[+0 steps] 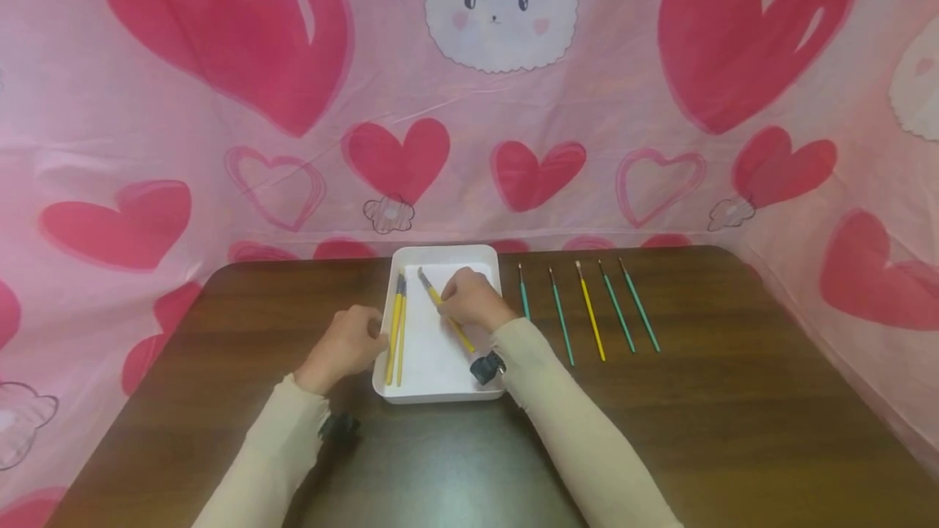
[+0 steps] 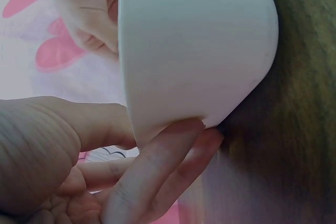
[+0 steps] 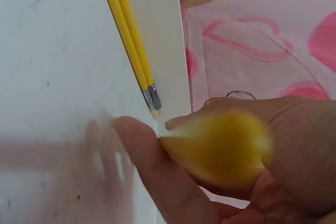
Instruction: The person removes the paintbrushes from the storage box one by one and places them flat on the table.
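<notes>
My right hand (image 1: 473,298) pinches a yellow paintbrush (image 1: 464,338) between thumb and fingers, over the inside of a white tray (image 1: 440,399). The brush slants, its bristles pointing to the far left; in the right wrist view its blurred yellow handle end (image 3: 226,148) points at the camera. At the tray's left side, my left hand (image 1: 345,346) grips the wall, thumb at the rim and fingers (image 2: 157,166) against the outside. Two yellow paintbrushes (image 3: 128,30) lie side by side along that left wall inside the tray, bristles toward the far end.
Right of the tray, several teal paintbrushes (image 1: 563,324) and one yellow paintbrush (image 1: 592,316) lie in a spaced row on the brown wooden table (image 1: 704,430). A pink cloth (image 1: 455,96) with hearts hangs behind the table and along both sides.
</notes>
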Tool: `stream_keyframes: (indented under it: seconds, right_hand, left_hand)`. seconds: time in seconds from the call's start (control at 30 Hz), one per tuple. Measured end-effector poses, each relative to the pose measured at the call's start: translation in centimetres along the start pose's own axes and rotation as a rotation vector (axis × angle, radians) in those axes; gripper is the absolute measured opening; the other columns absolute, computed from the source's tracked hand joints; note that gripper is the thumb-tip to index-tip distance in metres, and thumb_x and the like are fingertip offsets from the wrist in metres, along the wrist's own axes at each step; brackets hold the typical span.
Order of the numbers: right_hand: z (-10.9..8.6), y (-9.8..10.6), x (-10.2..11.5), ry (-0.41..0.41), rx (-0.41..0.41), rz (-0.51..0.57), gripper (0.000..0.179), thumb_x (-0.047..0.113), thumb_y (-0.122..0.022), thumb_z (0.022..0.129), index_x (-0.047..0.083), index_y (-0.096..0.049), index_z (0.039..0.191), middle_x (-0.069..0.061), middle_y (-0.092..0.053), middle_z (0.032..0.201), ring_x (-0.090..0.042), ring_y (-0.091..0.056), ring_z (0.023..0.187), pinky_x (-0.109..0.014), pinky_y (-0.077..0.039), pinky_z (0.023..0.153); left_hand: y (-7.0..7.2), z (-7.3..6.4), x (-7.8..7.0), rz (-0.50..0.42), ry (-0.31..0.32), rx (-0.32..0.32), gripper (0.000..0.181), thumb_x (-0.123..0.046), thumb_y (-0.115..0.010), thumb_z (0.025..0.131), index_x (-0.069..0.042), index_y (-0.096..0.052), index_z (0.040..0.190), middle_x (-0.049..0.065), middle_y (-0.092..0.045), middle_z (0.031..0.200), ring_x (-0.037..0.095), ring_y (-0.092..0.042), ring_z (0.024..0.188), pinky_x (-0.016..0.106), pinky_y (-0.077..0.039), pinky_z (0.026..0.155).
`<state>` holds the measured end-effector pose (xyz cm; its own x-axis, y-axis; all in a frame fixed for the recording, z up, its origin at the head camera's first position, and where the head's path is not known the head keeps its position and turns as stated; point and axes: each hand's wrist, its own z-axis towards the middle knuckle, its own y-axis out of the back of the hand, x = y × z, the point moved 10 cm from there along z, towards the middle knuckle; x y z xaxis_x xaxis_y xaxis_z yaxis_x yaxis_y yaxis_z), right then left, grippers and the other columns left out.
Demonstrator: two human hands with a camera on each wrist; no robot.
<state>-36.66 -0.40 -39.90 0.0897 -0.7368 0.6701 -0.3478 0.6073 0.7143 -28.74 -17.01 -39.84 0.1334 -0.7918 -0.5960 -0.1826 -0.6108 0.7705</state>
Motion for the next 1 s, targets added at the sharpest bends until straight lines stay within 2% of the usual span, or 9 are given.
stream_keyframes:
  seconds: [0.13, 0.37, 0.5, 0.73, 0.9, 1.0]
  right_hand:
    - [-0.2, 0.1, -0.6, -0.001, 0.016, -0.026, 0.020, 0.008, -0.069, 0.087, -0.001, -0.076, 0.103, -0.012, -0.071, 0.100, -0.021, -0.063, 0.085, -0.028, -0.053, 0.071]
    - [-0.8, 0.5, -0.9, 0.002, 0.032, -0.061, 0.011, 0.007, -0.067, 0.085, 0.002, -0.076, 0.082, -0.009, -0.071, 0.090, -0.020, -0.060, 0.081, -0.027, -0.048, 0.069]
    - [-1.1, 1.0, -0.6, 0.001, 0.013, -0.053, 0.011, 0.011, -0.067, 0.087, 0.003, -0.075, 0.086, -0.009, -0.070, 0.089, -0.021, -0.060, 0.079, -0.028, -0.048, 0.066]
    - [-1.4, 1.7, -1.5, -0.022, -0.026, -0.022, 0.011, 0.011, -0.070, 0.085, 0.004, -0.076, 0.092, -0.010, -0.070, 0.091, -0.019, -0.060, 0.074, -0.026, -0.048, 0.065]
    - [-1.4, 2.0, -2.1, -0.010, -0.027, 0.003, 0.013, 0.011, -0.070, 0.085, 0.004, -0.077, 0.093, -0.008, -0.070, 0.086, -0.018, -0.063, 0.072, -0.026, -0.050, 0.066]
    - [-1.6, 2.5, -2.5, -0.013, -0.033, 0.062, 0.012, 0.010, -0.070, 0.084, 0.002, -0.077, 0.091, -0.009, -0.071, 0.082, -0.017, -0.064, 0.067, -0.027, -0.052, 0.064]
  left_hand:
    - [-0.1, -0.1, 0.1, -0.001, 0.004, 0.001, 0.040, -0.013, -0.068, 0.094, 0.005, -0.061, 0.130, 0.016, -0.068, 0.100, 0.023, -0.063, 0.076, 0.030, -0.053, 0.061]
    - [0.0, -0.1, 0.1, -0.002, 0.001, 0.016, 0.042, -0.015, -0.068, 0.095, 0.004, -0.060, 0.131, 0.016, -0.069, 0.105, 0.023, -0.064, 0.079, 0.031, -0.055, 0.064]
    - [0.4, -0.2, 0.4, 0.004, 0.012, 0.012, 0.042, -0.016, -0.069, 0.095, 0.003, -0.060, 0.131, 0.016, -0.069, 0.107, 0.024, -0.064, 0.080, 0.031, -0.054, 0.064]
    - [0.0, 0.0, -0.2, 0.020, -0.026, 0.006, 0.034, -0.012, -0.065, 0.095, 0.006, -0.063, 0.124, 0.015, -0.066, 0.092, 0.023, -0.060, 0.074, 0.030, -0.049, 0.058]
    - [0.0, -0.1, 0.0, 0.019, -0.016, -0.001, 0.035, -0.012, -0.066, 0.095, 0.005, -0.063, 0.126, 0.015, -0.068, 0.101, 0.024, -0.062, 0.080, 0.030, -0.051, 0.062]
    - [-0.1, -0.1, 0.0, 0.014, -0.016, 0.004, 0.036, -0.013, -0.067, 0.095, 0.004, -0.062, 0.127, 0.016, -0.069, 0.105, 0.024, -0.063, 0.082, 0.030, -0.052, 0.064]
